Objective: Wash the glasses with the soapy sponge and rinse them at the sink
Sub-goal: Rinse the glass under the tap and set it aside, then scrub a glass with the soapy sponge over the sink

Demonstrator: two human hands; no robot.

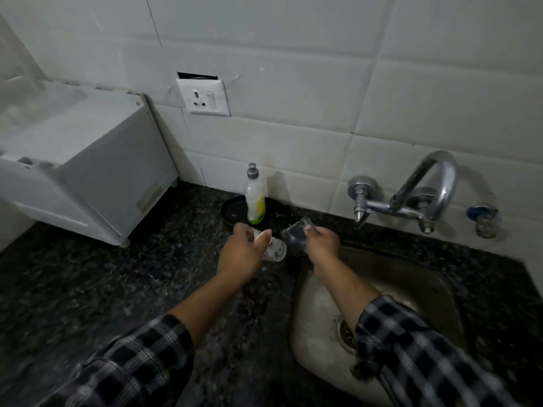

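Reaching forward with both arms in checked sleeves [141, 356], over the edge where the dark granite tabletop [117, 289] meets the steel sink [317, 312]. Gripping a clear glass [276, 250] in the left hand [239, 255], fingers [261, 237] curling round its side. Holding it tilted over on its side, above the tabletop just left of the sink. Holding a second glass [295, 236] in the right hand [321, 245], fingertips pinching near its upper rim, above the sink's far left corner. Showing that glass only as a dark blur, so not telling exactly how the grip is lying. Holding the two glasses close together; touching or apart, cannot tell.

Working just in front of a dish-soap bottle [255, 201] standing upright on a black dish [233, 211] by the tiled wall. Working left of a chrome faucet [423, 189] mounted on the wall behind the sink. Covering part of the drain [346, 333] with the right sleeve. Standing beside a white appliance [88, 160] resting on the tabletop at far left, with a wall socket [205, 96] above and to its right.
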